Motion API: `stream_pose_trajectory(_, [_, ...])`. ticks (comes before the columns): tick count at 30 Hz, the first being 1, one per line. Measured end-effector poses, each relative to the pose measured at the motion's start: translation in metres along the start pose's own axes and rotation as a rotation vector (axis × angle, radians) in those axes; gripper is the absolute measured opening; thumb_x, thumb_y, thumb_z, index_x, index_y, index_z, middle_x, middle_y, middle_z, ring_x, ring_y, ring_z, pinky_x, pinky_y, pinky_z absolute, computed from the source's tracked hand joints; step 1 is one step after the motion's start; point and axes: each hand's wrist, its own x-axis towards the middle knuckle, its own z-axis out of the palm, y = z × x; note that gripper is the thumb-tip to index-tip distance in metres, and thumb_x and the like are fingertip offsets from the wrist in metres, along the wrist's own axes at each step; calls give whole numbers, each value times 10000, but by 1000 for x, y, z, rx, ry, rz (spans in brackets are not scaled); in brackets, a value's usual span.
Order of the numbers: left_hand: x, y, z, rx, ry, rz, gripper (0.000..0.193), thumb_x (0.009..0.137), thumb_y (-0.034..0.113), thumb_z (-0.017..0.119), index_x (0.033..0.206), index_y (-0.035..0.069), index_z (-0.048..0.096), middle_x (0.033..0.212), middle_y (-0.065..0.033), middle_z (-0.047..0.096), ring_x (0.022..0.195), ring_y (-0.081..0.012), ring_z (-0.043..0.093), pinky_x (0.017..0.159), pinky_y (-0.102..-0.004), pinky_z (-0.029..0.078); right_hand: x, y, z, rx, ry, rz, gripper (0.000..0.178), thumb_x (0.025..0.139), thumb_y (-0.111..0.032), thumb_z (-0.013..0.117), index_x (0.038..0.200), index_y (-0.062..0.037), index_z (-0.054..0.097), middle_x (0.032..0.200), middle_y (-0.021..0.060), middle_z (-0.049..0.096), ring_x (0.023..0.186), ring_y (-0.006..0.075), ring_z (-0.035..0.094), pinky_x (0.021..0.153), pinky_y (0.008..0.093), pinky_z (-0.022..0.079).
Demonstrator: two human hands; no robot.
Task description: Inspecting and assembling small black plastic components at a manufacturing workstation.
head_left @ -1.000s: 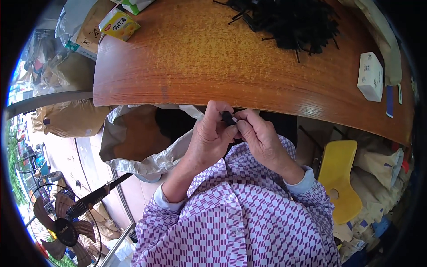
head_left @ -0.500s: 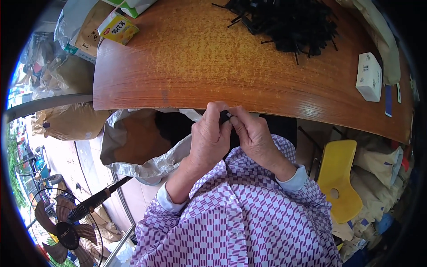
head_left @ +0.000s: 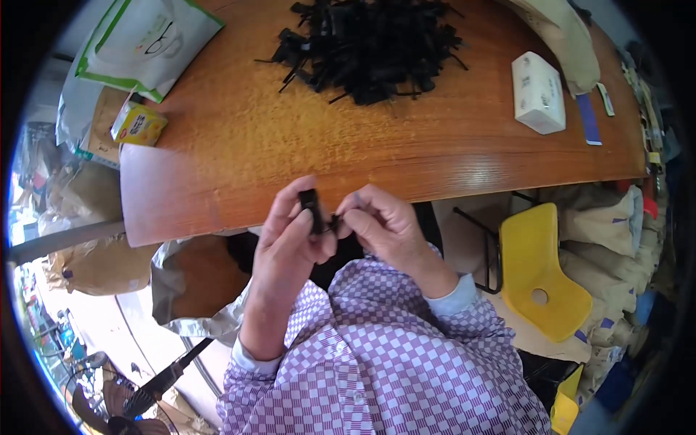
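Note:
A small black oblong piece [head_left: 310,208] is pinched upright between the thumb and fingers of my left hand [head_left: 284,243], just in front of the table's near edge. To its right, my right hand [head_left: 386,228] is closed, thumb against fingers, on a thin dark end beside that piece. Whether this end belongs to the same piece I cannot tell. Beyond both hands lies a heap of black pieces [head_left: 377,51] with thin strips sticking out, on the worn wooden table [head_left: 239,138].
A white packet [head_left: 538,93] and a yellow drink carton [head_left: 140,125] stand on the table, near a white-green bag [head_left: 156,43]. Below its edge, a lined open sack [head_left: 206,279] is at left and a yellow chair [head_left: 536,272] at right. A fan [head_left: 119,395] stands lower left.
My hands have drawn apart; before, they met around the black piece. It now shows upright in my left hand. The whole view has shifted, bringing the heap more to the middle.

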Motion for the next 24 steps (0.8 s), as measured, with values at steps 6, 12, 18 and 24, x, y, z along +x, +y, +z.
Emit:
stream_pose_trajectory(6, [-2,-7,10,134,-176,-114,420,964,121,458,1368,45,376,870,-74,588,608,-122,608,491,-180,477,0,6,-17,252,-92,115,208,891,-142,623,1060,-53,542,766,-47,543,536,-5,420,448,143,309])
stream_pose_trajectory(12, [-3,-11,-1,244,-215,-86,428,950,100,482,1360,28,383,898,-100,610,676,-127,626,554,-190,496,0,0,-21,290,-191,267,217,890,-165,628,1045,-29,559,795,-33,562,696,43,566,581,162,428])
stream_pose_trajectory(18, [-11,-13,-7,779,-162,205,433,921,2,502,1344,11,410,1089,-98,579,920,-125,605,726,-230,512,0,4,-8,-271,-204,207,250,918,-140,588,1118,2,540,843,-31,553,756,25,519,622,172,431])
stream_pose_trajectory(24, [-17,-15,-27,916,62,387,402,890,-40,491,1290,-5,462,1031,-159,611,849,-177,623,748,-268,486,-9,8,35,-114,-9,289,414,1001,-304,398,1290,-9,431,707,-43,461,506,14,361,426,171,252])
